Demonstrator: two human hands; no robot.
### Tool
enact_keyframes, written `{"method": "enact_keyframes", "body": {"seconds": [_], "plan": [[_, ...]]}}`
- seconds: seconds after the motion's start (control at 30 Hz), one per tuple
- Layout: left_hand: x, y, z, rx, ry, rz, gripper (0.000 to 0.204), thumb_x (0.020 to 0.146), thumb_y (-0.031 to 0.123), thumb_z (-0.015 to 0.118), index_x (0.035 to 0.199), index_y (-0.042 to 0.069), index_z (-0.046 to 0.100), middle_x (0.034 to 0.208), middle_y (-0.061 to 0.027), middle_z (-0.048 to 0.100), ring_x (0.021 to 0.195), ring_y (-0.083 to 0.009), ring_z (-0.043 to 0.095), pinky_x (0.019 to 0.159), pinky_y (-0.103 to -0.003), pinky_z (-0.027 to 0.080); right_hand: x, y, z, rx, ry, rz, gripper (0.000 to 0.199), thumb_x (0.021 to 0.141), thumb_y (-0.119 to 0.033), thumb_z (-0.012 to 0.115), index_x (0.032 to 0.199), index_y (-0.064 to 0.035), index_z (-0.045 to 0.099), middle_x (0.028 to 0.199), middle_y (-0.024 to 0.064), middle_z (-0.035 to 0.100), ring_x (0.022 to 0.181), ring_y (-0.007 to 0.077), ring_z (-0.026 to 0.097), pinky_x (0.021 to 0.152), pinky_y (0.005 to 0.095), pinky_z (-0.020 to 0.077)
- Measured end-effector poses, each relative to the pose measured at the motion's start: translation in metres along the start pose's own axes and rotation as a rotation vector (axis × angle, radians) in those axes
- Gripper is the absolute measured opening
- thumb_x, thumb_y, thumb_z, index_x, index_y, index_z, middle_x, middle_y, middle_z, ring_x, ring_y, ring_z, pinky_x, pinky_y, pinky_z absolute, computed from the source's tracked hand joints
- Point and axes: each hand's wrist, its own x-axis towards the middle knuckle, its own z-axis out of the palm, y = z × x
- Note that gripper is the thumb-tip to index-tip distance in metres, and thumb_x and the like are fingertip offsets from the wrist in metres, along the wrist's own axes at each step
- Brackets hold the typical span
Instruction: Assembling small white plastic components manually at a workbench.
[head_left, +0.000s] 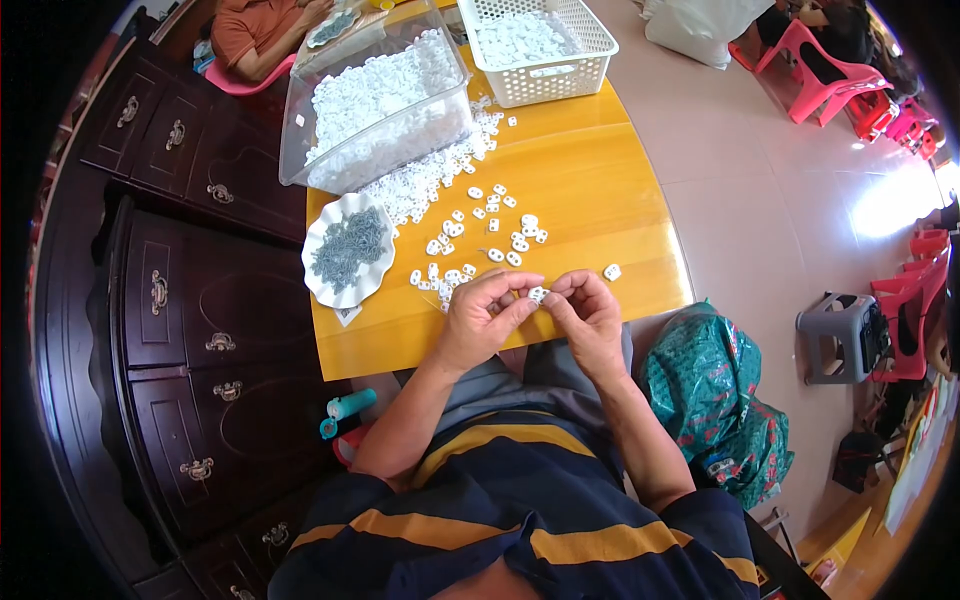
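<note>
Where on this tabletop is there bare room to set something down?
On the yellow-brown table, the widest bare patch lies right of the scattered pieces, between the white basket and the lone piece near the right hand. A smaller one borders the ruffled plate, the left hand and the near edge. It is crowded from the clear bin to the left hand.

The left hand (478, 315) and the right hand (592, 318) are close together, each with its thumb and finger pinched. The left arm (412, 415) and right arm (645, 425) (both bare) lean in toward each other like a roof.
</note>
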Motion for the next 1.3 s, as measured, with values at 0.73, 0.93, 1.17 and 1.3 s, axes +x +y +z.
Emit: {"method": "enact_keyframes", "body": {"seconds": [0.73, 0.93, 1.17, 1.3], "plan": [[0.006, 0.020, -0.014, 0.229, -0.206, 0.031, 0.038, 0.083, 0.008, 0.080, 0.120, 0.003, 0.071, 0.096, -0.0088, 0.067, 0.081, -0.0189, 0.068, 0.071, -0.031, 0.055, 0.002, -0.005, -0.009, 0.184, -0.162, 0.358, 0.017, 0.102, -0.015, 0.066, 0.109, 0.0008, 0.069, 0.100, 0.0059, 0.074, 0.087, 0.0114, 0.069, 0.081, 0.0257, 0.0556], [0.003, 0.020, 0.000, 0.473, -0.065, 0.238, 0.040, 0.080, 0.013, 0.082, 0.117, 0.007, 0.069, 0.102, -0.0082, 0.067, 0.086, -0.0258, 0.070, 0.073, -0.037, 0.058, -0.001, -0.013, 0.004, 0.208, -0.087, 0.340, 0.011, 0.101, -0.015, 0.067, 0.104, -0.0053, 0.070, 0.093, 0.0011, 0.072, 0.083, 0.0091, 0.066, 0.076, 0.0240, 0.0533], [0.003, 0.015, -0.005, 0.513, -0.031, 0.288, 0.030, 0.085, 0.013, 0.077, 0.113, 0.006, 0.070, 0.103, -0.0083, 0.069, 0.090, -0.0280, 0.071, 0.072, -0.038, 0.058, -0.002, -0.014, 0.013, 0.184, -0.028, 0.331, 0.009, 0.102, -0.015, 0.065, 0.100, -0.0073, 0.069, 0.088, -0.0029, 0.068, 0.077, 0.0060, 0.060, 0.072, 0.0209, 0.0473], [0.000, 0.014, -0.011, 0.478, -0.042, 0.243, 0.028, 0.085, 0.013, 0.077, 0.111, 0.005, 0.071, 0.103, -0.0089, 0.069, 0.090, -0.0286, 0.071, 0.072, -0.038, 0.058, 0.000, -0.010, 0.005, 0.217, -0.108, 0.371, 0.014, 0.103, -0.015, 0.064, 0.106, -0.0022, 0.070, 0.095, 0.0013, 0.072, 0.084, 0.0071, 0.064, 0.078, 0.0230, 0.0507]]}}
